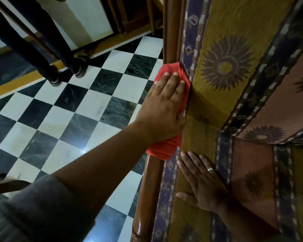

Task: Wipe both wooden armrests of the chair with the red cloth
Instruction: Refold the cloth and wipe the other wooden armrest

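The red cloth point(172, 71) is draped over the wooden armrest point(150, 189), a round brown rail along the left side of the chair. My left hand point(164, 109) lies on the cloth and presses it onto the rail, fingers stretched forward and thumb tucked over the inner side. Folds of the cloth stick out beyond my fingertips and under my wrist. My right hand point(201, 186), with a ring on one finger, rests flat and empty on the patterned seat cushion point(226, 67) just beside the rail. The other armrest is out of view.
A black-and-white chequered floor point(77, 110) lies left of the chair. Another person's legs point(47, 55) stand at the upper left by a wooden rail. More wooden furniture point(129, 18) stands at the top, and a dark wooden piece point(5, 184) juts in at the left edge.
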### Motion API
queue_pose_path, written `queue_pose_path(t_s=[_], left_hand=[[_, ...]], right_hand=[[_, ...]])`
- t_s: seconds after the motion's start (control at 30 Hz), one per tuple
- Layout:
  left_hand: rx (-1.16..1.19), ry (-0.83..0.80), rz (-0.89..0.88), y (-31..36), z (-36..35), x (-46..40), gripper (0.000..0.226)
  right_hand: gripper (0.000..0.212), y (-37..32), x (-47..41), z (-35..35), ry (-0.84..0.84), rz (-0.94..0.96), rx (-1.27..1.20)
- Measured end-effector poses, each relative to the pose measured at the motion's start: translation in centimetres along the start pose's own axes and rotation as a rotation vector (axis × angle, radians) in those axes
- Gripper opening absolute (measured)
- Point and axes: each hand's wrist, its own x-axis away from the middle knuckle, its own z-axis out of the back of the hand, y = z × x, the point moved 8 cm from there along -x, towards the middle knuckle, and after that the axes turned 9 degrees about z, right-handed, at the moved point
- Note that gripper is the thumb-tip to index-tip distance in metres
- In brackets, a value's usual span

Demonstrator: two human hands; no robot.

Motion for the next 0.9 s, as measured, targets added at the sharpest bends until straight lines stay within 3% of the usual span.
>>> queue_pose_path(t_s=[0.3, 0.73, 0.9], left_hand=[[0.07, 0.016, 0.172, -0.6, -0.3, -3.1, 0.105], [0.049, 0.001, 0.086, 0.2, -1.4, 3.9, 0.088], [-0.137, -0.028, -0.012, 0.5, -1.1, 0.9, 0.088]], right_hand=[[0.1, 0.2, 0.1, -0.8, 0.036, 0.009, -0.005], [0.101, 0.3, 0.0, -0.8, 0.023, -0.002, -0.004], [0.101, 0.3, -0.1, -0.6, 0.029, -0.006, -0.005]])
